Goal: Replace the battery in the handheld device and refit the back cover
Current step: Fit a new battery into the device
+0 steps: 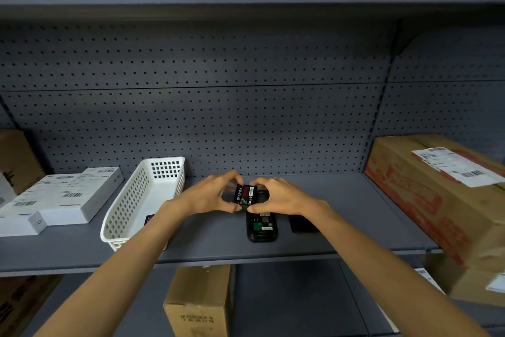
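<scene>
- Both forearms reach forward over the grey shelf (pixel 341 216), wrists bent inward, hands meeting at centre.
- Left hand (pixel 210 194): fingers curled, thumb and fingertips pinching the left edge of the battery (pixel 245 194).
- Right hand (pixel 278 196): curled likewise, gripping the battery's right edge.
- Battery held tilted, label up, just above the top end of the device (pixel 261 227).
- Device lies on the shelf, back open, compartment exposed.
- Back cover (pixel 302 224) lies just right of the device.
- White basket (pixel 128 211) stands to the left.

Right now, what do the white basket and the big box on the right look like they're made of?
The white basket looks like moulded plastic, smooth and slightly glossy, with a regular grid of holes in its walls. The big box looks like matte brown corrugated cardboard, with red print and a pasted white shipping label.
</scene>
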